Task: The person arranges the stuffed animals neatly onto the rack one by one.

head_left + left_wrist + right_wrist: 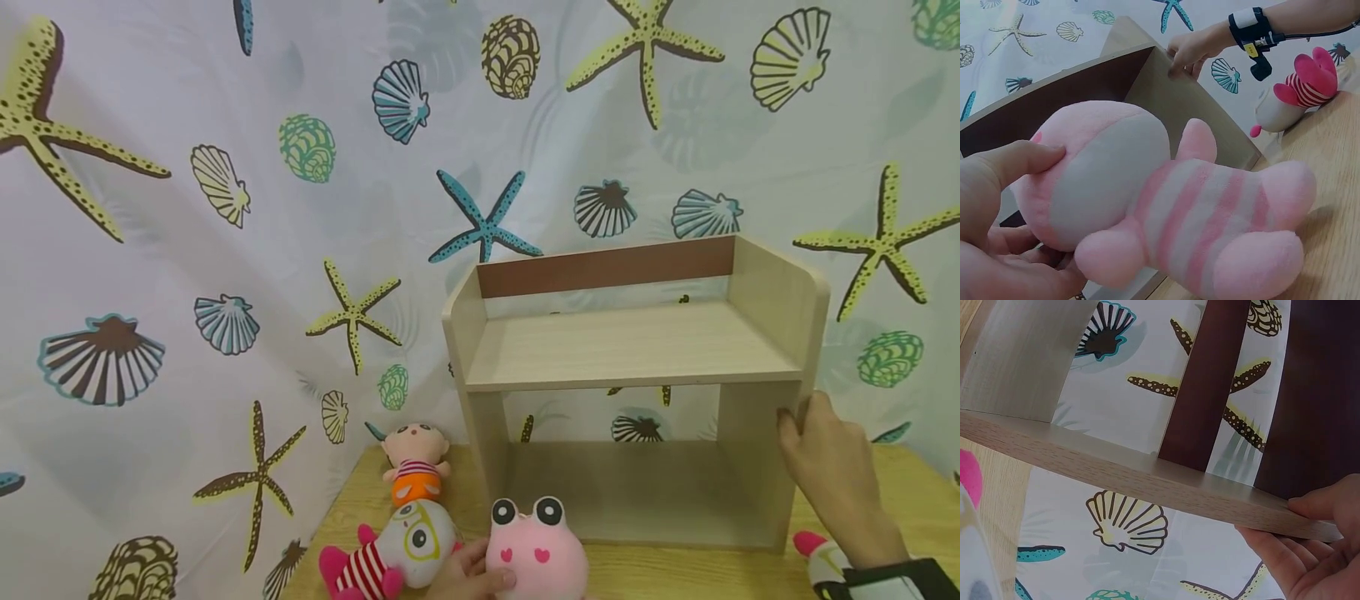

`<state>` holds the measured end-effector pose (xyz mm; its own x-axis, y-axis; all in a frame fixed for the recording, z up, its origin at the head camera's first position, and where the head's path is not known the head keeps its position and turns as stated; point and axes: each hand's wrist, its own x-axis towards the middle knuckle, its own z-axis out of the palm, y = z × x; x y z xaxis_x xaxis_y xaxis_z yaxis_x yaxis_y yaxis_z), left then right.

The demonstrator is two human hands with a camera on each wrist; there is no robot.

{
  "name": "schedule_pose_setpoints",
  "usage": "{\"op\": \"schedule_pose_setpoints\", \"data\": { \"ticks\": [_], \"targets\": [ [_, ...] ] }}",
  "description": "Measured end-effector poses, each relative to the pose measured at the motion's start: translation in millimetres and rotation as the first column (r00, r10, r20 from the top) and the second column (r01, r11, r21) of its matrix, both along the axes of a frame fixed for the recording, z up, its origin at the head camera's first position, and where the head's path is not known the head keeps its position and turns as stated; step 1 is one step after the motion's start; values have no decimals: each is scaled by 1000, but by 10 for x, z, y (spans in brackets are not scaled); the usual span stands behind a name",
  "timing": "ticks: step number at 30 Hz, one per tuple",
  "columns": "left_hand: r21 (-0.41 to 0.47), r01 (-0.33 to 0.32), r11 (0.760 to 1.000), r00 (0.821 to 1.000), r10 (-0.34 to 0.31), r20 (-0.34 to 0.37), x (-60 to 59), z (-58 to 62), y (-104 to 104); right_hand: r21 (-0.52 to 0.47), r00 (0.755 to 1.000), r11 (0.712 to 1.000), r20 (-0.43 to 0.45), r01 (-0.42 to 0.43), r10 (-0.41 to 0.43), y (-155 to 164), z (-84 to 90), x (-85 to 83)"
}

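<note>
Head view: the left hand (pixel 468 575) is gripping a pink plush toy (pixel 540 562) by its head — the thumb is pressing one cheek — on the near side of a wooden shelf (pixel 630 342). The right hand (pixel 832 475) is clamping the shelf's right edge between thumb and fingers. On the table (pixel 360 487), a striped toy (pixel 401 550) is lying near left, a doll in orange (pixel 416 467) is resting farther back, and another plush (pixel 821 560) is lying at right.

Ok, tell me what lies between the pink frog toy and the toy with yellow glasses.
In the head view, the left hand, gripping the pink frog toy, shows between it and the toy with yellow glasses.
</note>
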<state>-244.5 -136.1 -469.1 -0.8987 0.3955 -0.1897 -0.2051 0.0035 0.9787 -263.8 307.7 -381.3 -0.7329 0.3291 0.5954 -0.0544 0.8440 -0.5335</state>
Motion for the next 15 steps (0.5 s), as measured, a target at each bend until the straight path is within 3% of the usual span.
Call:
{"op": "schedule_pose_setpoints", "data": {
  "ticks": [3,10,15],
  "targets": [
    [22,-13,1000,1000,14,-12,-23,13,51,2,1000,1000,-6,7,-7,-5,-9,-2],
    [189,-17,982,991,42,-126,-122,13,138,5,1000,1000,-8,7,-7,-9,-16,-2],
    [270,-41,962,990,77,-122,-205,9,236,11,1000,1000,-27,5,-5,-19,-13,3]
  ]
}}
